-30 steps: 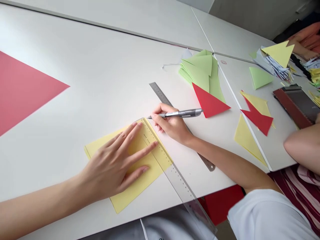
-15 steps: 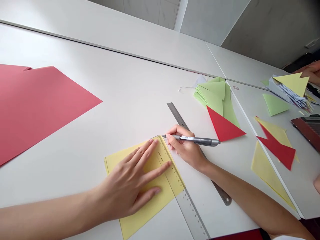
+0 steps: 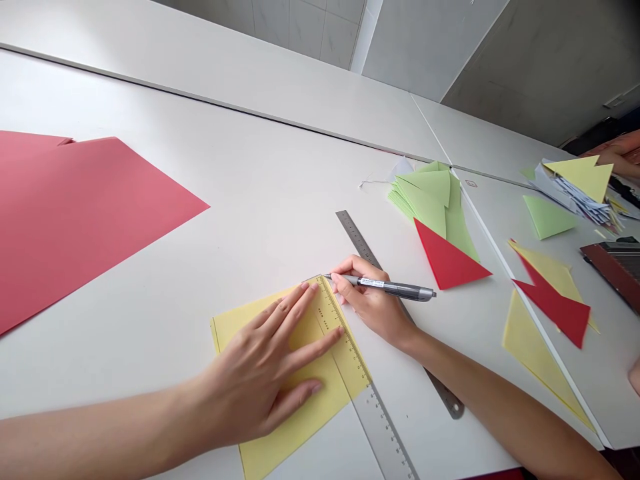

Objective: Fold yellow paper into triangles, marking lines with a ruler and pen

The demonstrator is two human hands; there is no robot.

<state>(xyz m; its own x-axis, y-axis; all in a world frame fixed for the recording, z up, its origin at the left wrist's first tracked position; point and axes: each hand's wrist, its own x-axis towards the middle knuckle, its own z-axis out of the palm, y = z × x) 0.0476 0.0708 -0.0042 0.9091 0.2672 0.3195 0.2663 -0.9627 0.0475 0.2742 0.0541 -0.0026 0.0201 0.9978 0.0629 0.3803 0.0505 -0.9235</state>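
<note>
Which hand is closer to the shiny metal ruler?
The right hand. It holds the pen and reaches across over the metal ruler. The left hand is farther off, spread on the clear plastic ruler and yellow paper.

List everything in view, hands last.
Front paper: at least one, yellow, bottom centre
Clear ruler: one, on front paper
Metal ruler: one, grey, centre
Pen: one, grey, at front paper's corner
Sheets: at least two, pink, left
Green papers: several, upper right
String: one, white, by green papers
Red triangle: one, by green papers
Green piece: one, right
Notched red piece: one, right
Yellow pieces: at least three, right
White bundle: one, upper right
Dark red item: one, right
Tables: several, white, throughout
Wall: count unclear, grey, top right
Other person's arm: one, upper right
Left hand: one, on clear ruler
Right hand: one, on pen
</note>
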